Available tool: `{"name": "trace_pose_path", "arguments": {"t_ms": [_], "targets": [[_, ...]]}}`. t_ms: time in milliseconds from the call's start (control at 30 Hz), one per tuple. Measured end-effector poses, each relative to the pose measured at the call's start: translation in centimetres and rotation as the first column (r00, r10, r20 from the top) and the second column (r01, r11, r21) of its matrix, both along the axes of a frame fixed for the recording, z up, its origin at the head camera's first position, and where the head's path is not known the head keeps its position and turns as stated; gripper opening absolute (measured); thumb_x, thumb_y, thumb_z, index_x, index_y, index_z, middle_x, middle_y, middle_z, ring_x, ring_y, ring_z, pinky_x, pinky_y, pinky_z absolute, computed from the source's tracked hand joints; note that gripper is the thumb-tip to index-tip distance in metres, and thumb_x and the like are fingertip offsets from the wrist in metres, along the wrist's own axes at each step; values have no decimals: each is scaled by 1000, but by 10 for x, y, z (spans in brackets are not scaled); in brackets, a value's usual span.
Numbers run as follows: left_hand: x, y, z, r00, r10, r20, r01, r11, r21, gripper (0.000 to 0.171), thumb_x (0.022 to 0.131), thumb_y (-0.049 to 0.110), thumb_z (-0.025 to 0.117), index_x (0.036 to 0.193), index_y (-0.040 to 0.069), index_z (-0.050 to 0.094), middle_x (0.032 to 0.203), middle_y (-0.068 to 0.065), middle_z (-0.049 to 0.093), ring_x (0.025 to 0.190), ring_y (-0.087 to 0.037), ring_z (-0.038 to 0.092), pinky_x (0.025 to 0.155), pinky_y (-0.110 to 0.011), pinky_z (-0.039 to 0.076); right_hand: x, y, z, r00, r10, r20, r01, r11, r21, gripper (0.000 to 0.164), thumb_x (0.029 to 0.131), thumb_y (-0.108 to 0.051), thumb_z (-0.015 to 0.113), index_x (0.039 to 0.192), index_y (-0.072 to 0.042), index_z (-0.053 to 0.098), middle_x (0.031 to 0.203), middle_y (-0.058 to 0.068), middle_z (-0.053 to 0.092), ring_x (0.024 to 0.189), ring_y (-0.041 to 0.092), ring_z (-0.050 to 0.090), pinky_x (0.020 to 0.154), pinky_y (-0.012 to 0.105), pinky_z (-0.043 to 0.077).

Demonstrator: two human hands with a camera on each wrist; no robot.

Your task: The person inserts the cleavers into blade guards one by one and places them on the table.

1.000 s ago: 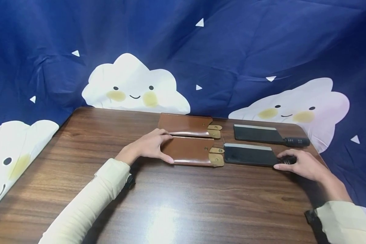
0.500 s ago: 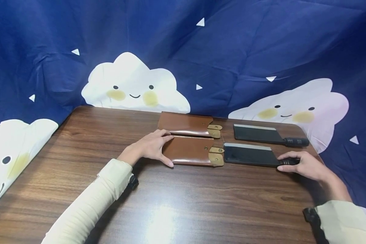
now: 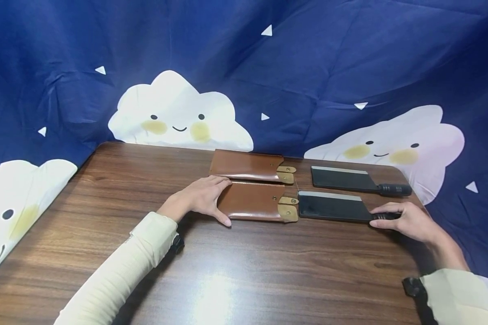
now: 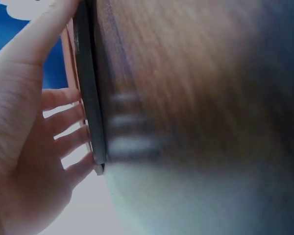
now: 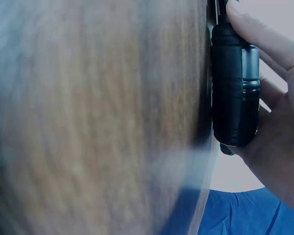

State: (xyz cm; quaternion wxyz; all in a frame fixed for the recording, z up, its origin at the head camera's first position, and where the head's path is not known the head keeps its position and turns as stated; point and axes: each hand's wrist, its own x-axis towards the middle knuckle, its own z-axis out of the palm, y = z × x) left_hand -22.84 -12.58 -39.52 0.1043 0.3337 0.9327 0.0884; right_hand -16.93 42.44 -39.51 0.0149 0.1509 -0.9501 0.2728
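Right hand (image 3: 408, 222) slid back slightly, so we pinch only the ribbed black handle (image 5: 235, 88) behind its rectangular black blade (image 3: 333, 208); left hand (image 3: 201, 195), spread, touches the nearer brown leather sheath (image 3: 252, 201).

On the table (image 3: 268, 266), two sheaths (image 3: 252, 201) lie left of two cleavers (image 3: 335, 207).
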Motion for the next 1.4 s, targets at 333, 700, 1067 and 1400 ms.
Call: {"name": "trace_pose_path", "arguments": {"t_ms": [333, 700, 1067, 1400], "targets": [[-2, 2, 3, 999, 23, -32, -24, 999, -27, 121, 66, 78, 76, 153, 1, 41, 157, -14, 40, 145, -31, 35, 113, -50, 35, -1, -3, 4, 998, -59, 2, 59, 998, -5, 28, 78, -28, 89, 100, -13, 82, 101, 4, 76, 93, -16, 54, 78, 6, 36], [-4, -4, -1, 997, 22, -72, -18, 998, 61, 116, 64, 75, 75, 150, 1, 48, 153, -12, 46, 138, -31, 42, 106, -50, 39, 2, -9, 8, 995, -77, -68, 73, 996, -54, 26, 78, -23, 89, 100, -12, 81, 98, -3, 76, 95, -17, 51, 81, 4, 32], [-5, -8, 2, 993, 41, -106, -24, 988, 152, 114, 65, 74, 75, 149, 3, 50, 152, -13, 46, 135, -32, 41, 107, -51, 34, 9, -20, 16, 988, -136, -68, 128, 986, -107, 26, 81, -24, 87, 102, -11, 79, 99, -3, 74, 95, -6, 53, 80, 10, 35], [-5, -15, 6, 981, 78, -180, -31, 968, 249, 114, 65, 71, 75, 149, -1, 48, 149, -14, 47, 137, -34, 39, 112, -53, 27, 12, -31, 21, 980, -175, -98, 155, 970, -189, 27, 80, -18, 88, 103, -7, 79, 99, -3, 71, 94, -3, 56, 81, 8, 36]]}}
